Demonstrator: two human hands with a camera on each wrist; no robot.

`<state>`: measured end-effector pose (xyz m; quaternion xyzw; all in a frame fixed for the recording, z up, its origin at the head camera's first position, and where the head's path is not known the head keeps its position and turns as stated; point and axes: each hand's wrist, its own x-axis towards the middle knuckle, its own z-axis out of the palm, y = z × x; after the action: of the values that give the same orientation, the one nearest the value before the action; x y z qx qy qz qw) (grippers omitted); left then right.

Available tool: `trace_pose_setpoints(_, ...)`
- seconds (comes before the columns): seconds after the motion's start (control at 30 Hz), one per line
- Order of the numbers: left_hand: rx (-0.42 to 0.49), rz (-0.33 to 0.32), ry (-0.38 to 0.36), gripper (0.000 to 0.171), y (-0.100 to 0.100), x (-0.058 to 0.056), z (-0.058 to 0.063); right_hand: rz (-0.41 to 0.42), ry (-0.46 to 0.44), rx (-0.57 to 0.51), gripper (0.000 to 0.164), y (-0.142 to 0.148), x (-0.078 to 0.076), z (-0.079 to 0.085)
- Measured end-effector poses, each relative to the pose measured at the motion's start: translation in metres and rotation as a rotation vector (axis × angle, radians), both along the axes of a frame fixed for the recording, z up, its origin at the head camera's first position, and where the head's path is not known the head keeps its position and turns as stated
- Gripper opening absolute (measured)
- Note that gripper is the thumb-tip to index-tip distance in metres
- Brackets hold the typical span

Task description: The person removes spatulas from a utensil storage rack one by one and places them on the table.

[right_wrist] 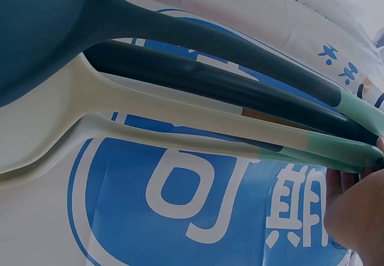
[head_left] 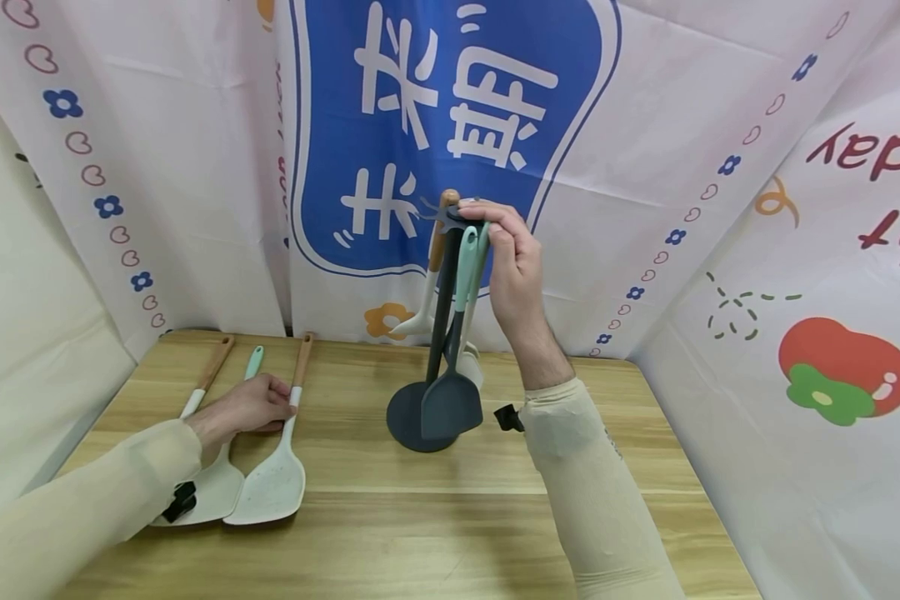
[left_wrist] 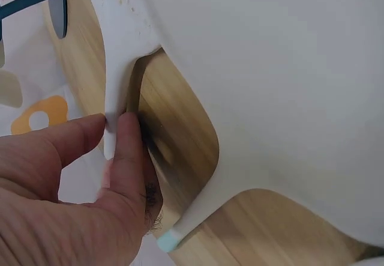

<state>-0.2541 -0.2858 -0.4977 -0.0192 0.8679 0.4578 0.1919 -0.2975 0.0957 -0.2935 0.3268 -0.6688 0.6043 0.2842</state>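
Observation:
On the left of the table, my left hand [head_left: 251, 404] pinches the white neck of a wooden-handled spatula [head_left: 272, 487], thumb and fingers on either side of it in the left wrist view. A mint-handled spatula [left_wrist: 240, 158] lies beside it, partly under my forearm. My right hand [head_left: 516, 267] is at the top of a dark utensil stand [head_left: 441, 312], its fingers over the hooks. Its thumb and fingers grip the mint handle end of a cream utensil [right_wrist: 198, 113]. A dark turner [head_left: 452, 407] with a mint handle hangs in front of that one.
Another wooden handle [head_left: 213, 367] with a white neck lies at the far left. Behind the stand's pole hangs a cream utensil with a wooden handle [head_left: 437, 250]. Printed cloth walls [head_left: 217, 167] enclose the wooden table [head_left: 390, 533] at the back and sides.

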Motion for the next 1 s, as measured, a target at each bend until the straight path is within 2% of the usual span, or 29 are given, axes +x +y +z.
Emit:
trace_pose_setpoints(0.33, -0.051, -0.041, 0.036, 0.045, -0.002, -0.001, 0.004, -0.010, -0.001, 0.006, 0.046, 0.000, 0.000, 0.000)
trace_pose_setpoints(0.47, -0.105, -0.070, 0.091, 0.044, 0.000, -0.002, 0.010, -0.013, -0.002, 0.008, 0.046, 0.001, 0.000, 0.000)
trace_pose_setpoints(0.63, -0.159, -0.090, 0.176, 0.045, 0.006, -0.006, 0.020, -0.014, 0.000, 0.011, 0.047, 0.001, 0.000, -0.001)
trace_pose_setpoints(0.8, -0.112, -0.091, 0.231, 0.051, 0.015, -0.007, 0.034, -0.009, 0.004, 0.005, 0.047, 0.001, 0.000, 0.000)
trace_pose_setpoints(1.0, -0.074, -0.073, 0.295, 0.052, 0.028, -0.011, 0.058, -0.004, 0.004, -0.002, 0.047, 0.000, -0.001, 0.000)
